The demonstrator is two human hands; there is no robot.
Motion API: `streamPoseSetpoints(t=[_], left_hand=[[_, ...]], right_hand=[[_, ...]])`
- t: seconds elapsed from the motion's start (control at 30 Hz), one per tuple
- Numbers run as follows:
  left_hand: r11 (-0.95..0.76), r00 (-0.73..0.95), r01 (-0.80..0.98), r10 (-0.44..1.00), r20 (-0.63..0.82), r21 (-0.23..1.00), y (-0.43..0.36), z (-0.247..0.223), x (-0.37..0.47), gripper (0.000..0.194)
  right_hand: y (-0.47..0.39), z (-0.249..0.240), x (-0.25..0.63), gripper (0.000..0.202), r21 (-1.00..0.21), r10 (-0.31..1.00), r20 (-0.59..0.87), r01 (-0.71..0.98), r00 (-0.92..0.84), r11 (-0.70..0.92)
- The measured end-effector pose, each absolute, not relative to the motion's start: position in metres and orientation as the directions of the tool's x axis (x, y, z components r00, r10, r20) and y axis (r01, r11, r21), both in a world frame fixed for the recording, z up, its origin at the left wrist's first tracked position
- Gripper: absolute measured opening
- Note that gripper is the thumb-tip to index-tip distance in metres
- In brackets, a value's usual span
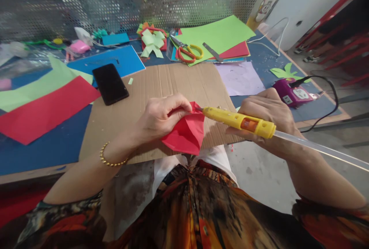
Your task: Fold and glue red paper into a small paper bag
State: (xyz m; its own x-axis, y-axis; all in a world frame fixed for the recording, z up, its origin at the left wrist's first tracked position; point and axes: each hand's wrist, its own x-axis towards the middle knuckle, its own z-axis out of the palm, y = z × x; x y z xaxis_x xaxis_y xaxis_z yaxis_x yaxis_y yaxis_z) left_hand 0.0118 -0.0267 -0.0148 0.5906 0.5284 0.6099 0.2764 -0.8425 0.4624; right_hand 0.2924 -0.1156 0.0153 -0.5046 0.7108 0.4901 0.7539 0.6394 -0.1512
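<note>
Landmark: cardboard sheet [161,83]. Your left hand [165,114] pinches folded red paper [187,133] between thumb and fingers, over the sheet's near part. Your right hand [266,114], curled round the yellow glue gun [240,121], holds its nozzle at the paper's upper edge. Black phone [110,84]: sheet's left edge. Scissors [188,52]: beyond its far edge.

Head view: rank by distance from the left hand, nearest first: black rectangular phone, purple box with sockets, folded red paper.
1. Folded red paper, pinched in the left hand.
2. Black rectangular phone, to that hand's left.
3. Purple box with sockets, far right.
</note>
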Motion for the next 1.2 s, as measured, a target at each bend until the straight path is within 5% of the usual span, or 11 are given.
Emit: streamPoseSetpoints(t=[1.2], left_hand=[[-0.886,0.612,0.235,0.454,0.647,0.4,-0.0254,-0.0156,0.0127,0.017]], right_hand=[[-0.1136,0.0102,0.2949,0.043,-0.139,0.679,0.493,0.721,-0.544,0.679]])
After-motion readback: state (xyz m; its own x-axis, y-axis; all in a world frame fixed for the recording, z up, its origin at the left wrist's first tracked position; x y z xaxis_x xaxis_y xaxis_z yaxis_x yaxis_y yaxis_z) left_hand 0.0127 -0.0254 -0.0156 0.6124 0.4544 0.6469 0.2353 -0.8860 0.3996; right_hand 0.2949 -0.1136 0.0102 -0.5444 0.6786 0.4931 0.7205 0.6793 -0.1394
